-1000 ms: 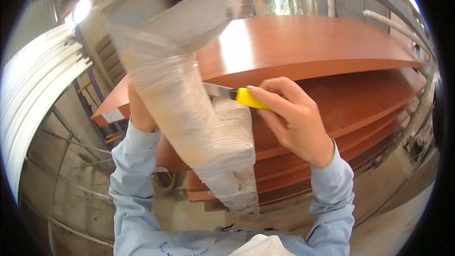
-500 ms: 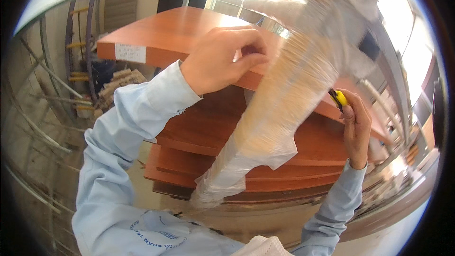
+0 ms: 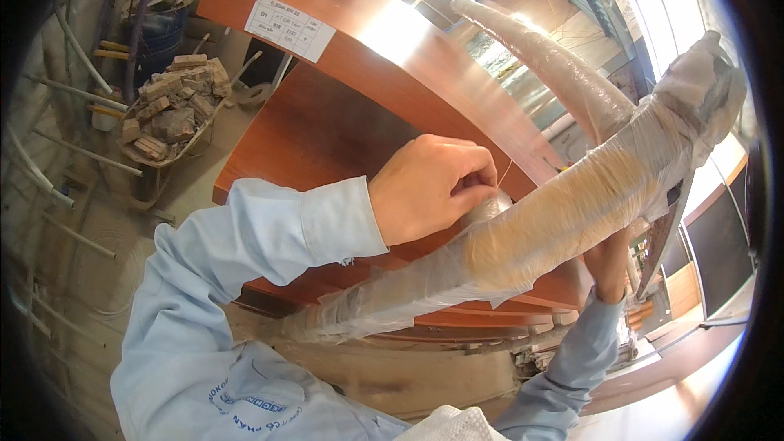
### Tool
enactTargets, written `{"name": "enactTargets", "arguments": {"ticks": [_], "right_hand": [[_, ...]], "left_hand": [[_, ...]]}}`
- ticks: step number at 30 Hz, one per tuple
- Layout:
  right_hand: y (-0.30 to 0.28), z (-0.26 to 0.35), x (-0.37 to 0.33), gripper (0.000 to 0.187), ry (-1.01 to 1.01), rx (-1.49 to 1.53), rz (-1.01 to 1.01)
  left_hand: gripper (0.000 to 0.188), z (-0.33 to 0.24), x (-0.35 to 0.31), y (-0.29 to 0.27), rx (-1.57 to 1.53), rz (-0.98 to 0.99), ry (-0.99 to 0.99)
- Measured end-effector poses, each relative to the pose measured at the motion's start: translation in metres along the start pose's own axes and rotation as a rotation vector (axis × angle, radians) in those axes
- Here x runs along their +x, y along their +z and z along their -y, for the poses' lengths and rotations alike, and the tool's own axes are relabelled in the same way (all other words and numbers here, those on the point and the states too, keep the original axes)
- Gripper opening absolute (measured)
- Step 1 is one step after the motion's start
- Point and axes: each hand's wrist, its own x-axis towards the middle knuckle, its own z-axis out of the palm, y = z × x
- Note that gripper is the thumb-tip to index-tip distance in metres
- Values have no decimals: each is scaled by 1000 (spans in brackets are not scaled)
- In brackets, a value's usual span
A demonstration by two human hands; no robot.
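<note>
A long post wrapped in clear plastic film over yellowish padding (image 3: pixel 563 208) slants across the middle, its bulky end at upper right. My left hand (image 3: pixel 433 188) is closed, thumb and forefinger pinching a bit of the plastic film (image 3: pixel 488 211) at the post's upper edge. My right hand (image 3: pixel 608 257) reaches behind the post, which hides its fingers. A small yellow and dark bit of the utility knife (image 3: pixel 562 169) seems to peek over the post's far edge. Beneath lie stacked reddish-brown wooden panels (image 3: pixel 318 126).
The top panel has a curved edge and bears a white paper label (image 3: pixel 290 27). A second wrapped limb (image 3: pixel 547 65) branches off behind the post. To the left stand a wheelbarrow heaped with broken bricks (image 3: pixel 175 110), a blue barrel (image 3: pixel 159 37) and metal pipes (image 3: pixel 82 82).
The post has tilted toward the right and lies flatter. My left hand has moved down and right onto its film. My right hand, with the yellow utility knife, has gone behind the post.
</note>
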Motion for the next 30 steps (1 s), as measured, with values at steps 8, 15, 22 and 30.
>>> {"name": "enactTargets", "arguments": {"ticks": [8, 15, 22, 30], "right_hand": [[70, 108, -103, 43, 899, 521, -778], [155, 267, -118, 56, 565, 642, -977], [183, 302, -68, 56, 738, 906, -405], [223, 270, 31, 54, 798, 937, -964]], "left_hand": [[8, -1, 16, -26, 93, 18, 155], [11, -3, 59, -48, 183, 139, 253], [14, -10, 96, -58, 318, 352, 249], [16, -23, 127, -53, 239, 543, 221]]}}
